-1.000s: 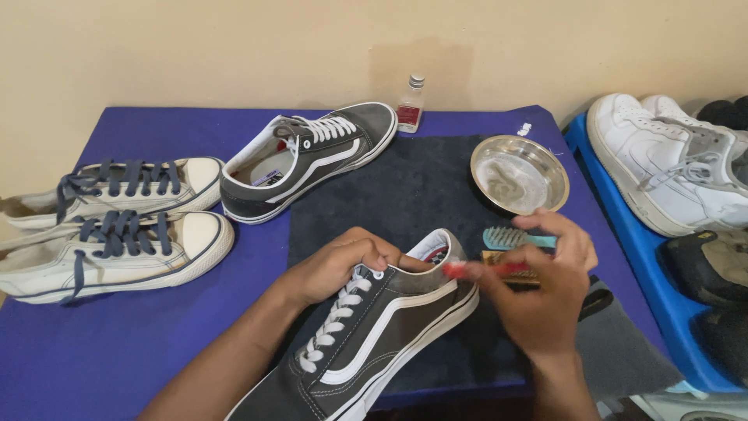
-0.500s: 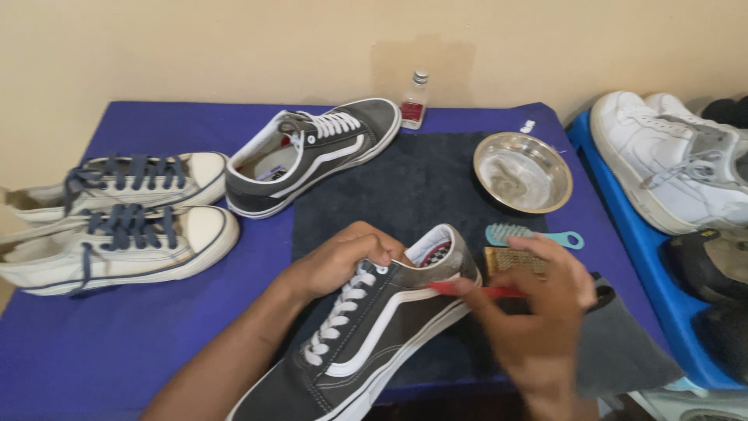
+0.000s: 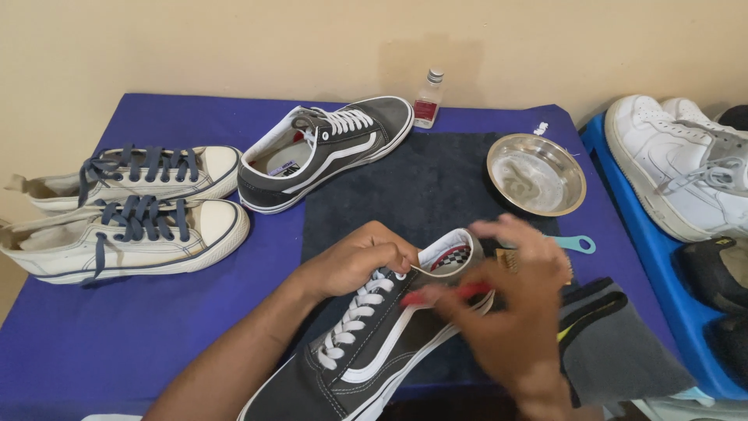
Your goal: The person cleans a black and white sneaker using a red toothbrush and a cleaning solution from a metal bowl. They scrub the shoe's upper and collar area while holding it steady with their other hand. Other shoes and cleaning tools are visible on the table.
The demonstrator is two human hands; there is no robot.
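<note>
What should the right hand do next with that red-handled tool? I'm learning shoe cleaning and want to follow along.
Probably bring the red-handled tool down onto the side of the grey shoe. The left hand already steadies that shoe at its collar, and the right hand holds the tool just over the heel side. The hand is blurred, so whether the tool touches the shoe cannot be told.
</note>
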